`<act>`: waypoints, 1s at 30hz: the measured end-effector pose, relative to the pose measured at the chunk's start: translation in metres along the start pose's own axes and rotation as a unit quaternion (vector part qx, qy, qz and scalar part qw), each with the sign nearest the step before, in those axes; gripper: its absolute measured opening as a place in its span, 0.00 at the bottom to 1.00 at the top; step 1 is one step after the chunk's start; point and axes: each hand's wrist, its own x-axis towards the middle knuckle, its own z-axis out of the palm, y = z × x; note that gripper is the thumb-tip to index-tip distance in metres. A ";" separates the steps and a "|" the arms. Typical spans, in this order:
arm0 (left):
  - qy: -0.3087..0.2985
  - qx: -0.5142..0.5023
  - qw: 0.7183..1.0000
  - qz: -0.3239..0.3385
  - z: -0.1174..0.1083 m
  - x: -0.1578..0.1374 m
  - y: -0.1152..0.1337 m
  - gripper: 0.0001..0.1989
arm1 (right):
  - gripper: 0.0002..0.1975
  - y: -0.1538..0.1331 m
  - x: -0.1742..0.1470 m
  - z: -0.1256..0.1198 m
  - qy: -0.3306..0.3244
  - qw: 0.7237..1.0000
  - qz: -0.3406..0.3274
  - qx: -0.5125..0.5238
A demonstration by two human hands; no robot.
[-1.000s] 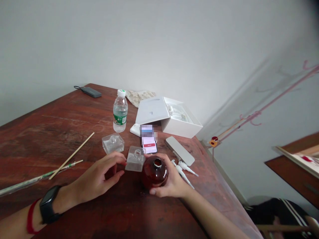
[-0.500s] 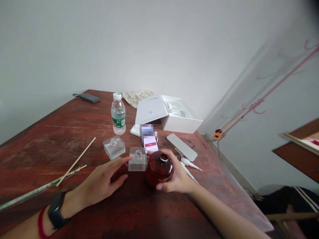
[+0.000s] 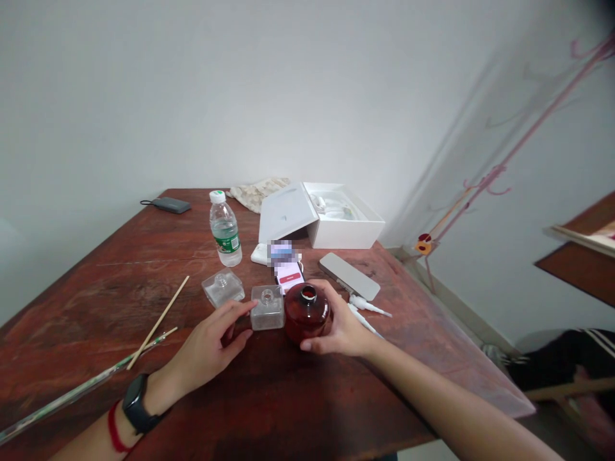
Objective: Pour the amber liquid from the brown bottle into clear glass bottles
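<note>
My right hand (image 3: 336, 330) is wrapped round the side of a round, dark red glass bottle (image 3: 307, 317), which stands upright with its uncapped neck facing up. Just left of it is a square clear glass bottle (image 3: 268, 314), also without a cap. My left hand (image 3: 216, 339) has its index fingertip at that bottle's left side, with the thumb held apart and nothing in its grasp. A second square glass bottle (image 3: 223, 289) stands farther back, behind my left fingers. A black wristband is on my left wrist.
A water bottle (image 3: 225, 229), a phone (image 3: 289, 275) and an open white box (image 3: 343, 234) stand behind. Thin sticks (image 3: 158, 323) and a clear-wrapped bundle (image 3: 72, 398) lie left. At right are a grey slab (image 3: 350, 275) and white nozzle-like pieces (image 3: 369, 306). A dark case (image 3: 172, 205) sits far left.
The red bottle has come down and slightly left in my right hand, closer beside the square bottle. My left hand stays at the square bottle. The whole view has shifted a little.
</note>
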 end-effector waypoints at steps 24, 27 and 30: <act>0.013 -0.023 0.999 -0.044 0.003 0.002 0.005 0.16 | 0.47 0.011 -0.003 -0.002 0.048 0.982 -0.127 -0.133; 0.021 -0.048 0.997 -0.050 0.005 0.008 0.007 0.14 | 0.47 0.012 -0.003 -0.005 0.046 0.977 -0.132 -0.158; 0.042 -0.080 0.994 -0.062 0.008 0.013 0.008 0.11 | 0.46 0.015 -0.003 -0.007 0.043 0.974 -0.130 -0.182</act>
